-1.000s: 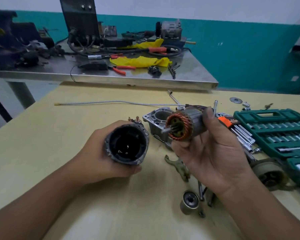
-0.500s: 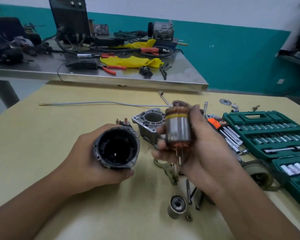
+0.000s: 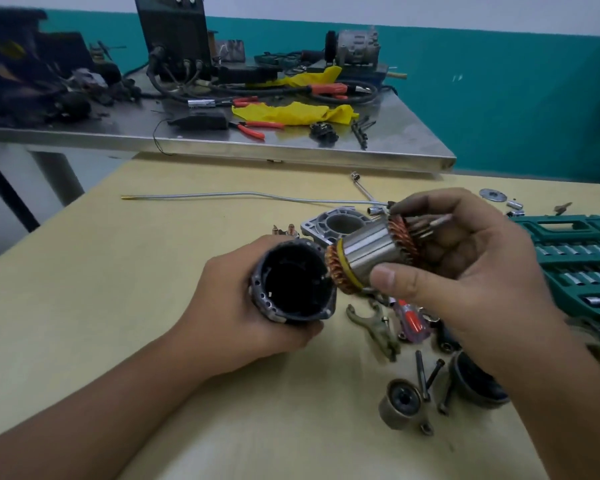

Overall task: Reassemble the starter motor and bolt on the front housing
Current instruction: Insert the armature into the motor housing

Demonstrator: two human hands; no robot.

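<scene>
right hand has its fingers and thumb wrapped round the armature, copper end tipped down-left, right at the mouth of the motor casing. left hand is curled round that casing, open end facing up at the camera. both are held above the yellow table. just behind them sits the front housing. a shift fork, an orange-handled screwdriver, loose bolts and a small brass-coloured cap lie under and in front of the right hand. a green socket set is partly blocked by the right wrist. no readable writing anywhere.
</scene>
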